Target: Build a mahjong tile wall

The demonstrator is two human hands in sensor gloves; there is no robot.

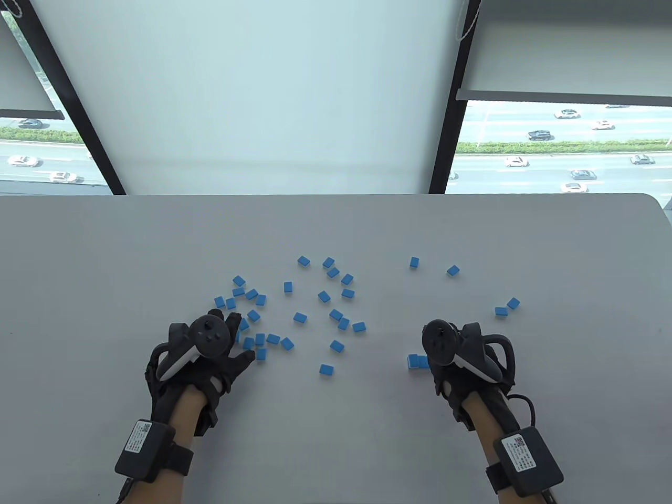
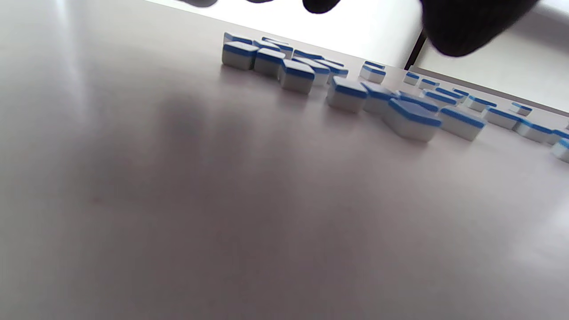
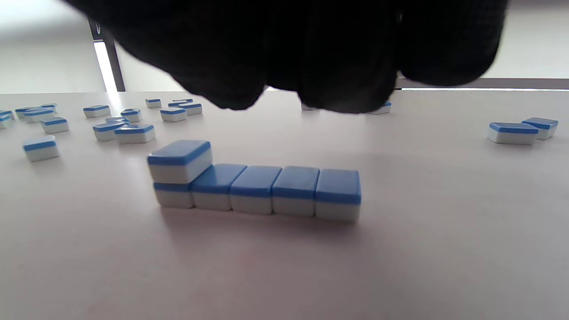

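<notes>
A short wall (image 3: 275, 189) of blue-backed white mahjong tiles lies in one row, with one more tile (image 3: 180, 161) stacked on its left end. In the table view only its left end (image 1: 417, 361) shows beside my right hand (image 1: 462, 362). That hand's gloved fingers (image 3: 311, 66) hang bunched just above and behind the row, touching no tile. My left hand (image 1: 239, 336) lies with fingers spread at the near edge of a loose tile cluster (image 1: 252, 315). Its fingertips (image 2: 462, 26) hover over the tiles (image 2: 346, 93) and hold none.
Several loose tiles (image 1: 336, 315) lie scattered face down across the middle of the grey table (image 1: 105, 252). A pair (image 1: 506, 307) sits to the right, two more (image 1: 415, 262) farther back. Windows stand beyond the table's far edge.
</notes>
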